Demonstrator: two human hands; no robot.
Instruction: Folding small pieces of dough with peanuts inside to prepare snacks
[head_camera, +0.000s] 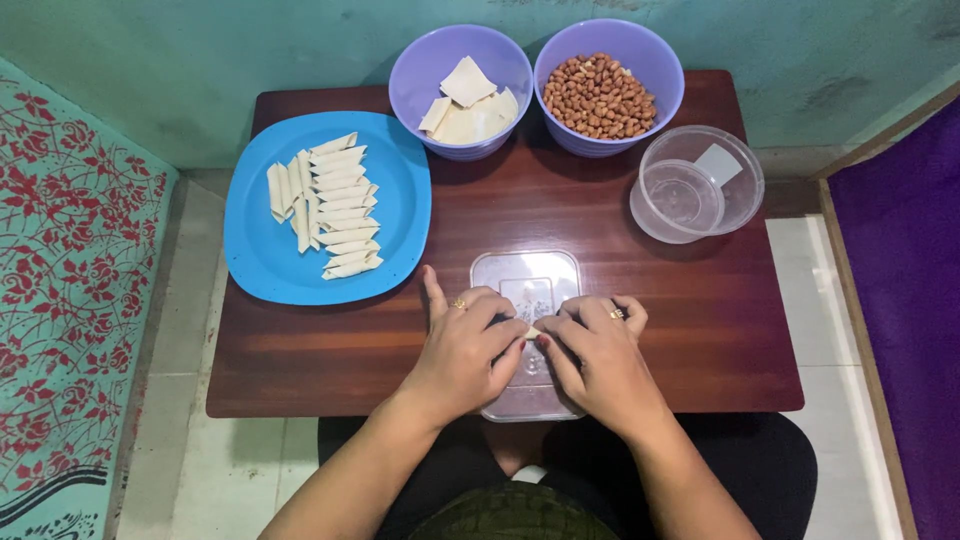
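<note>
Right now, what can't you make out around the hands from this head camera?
- Small pale piece: mostly covered by fingertips of left hand and right hand; shape unclear.
- Clear board: near half hidden under both hands.
- Clear tub: whether it holds liquid, too transparent to tell.

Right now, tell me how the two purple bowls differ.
The left bowl holds a few flat pale dough sheets, so much of its inside shows; the right bowl is heaped with brown peanuts. Both are round, purple, similar in size, touching side by side at the table's far edge.
</note>
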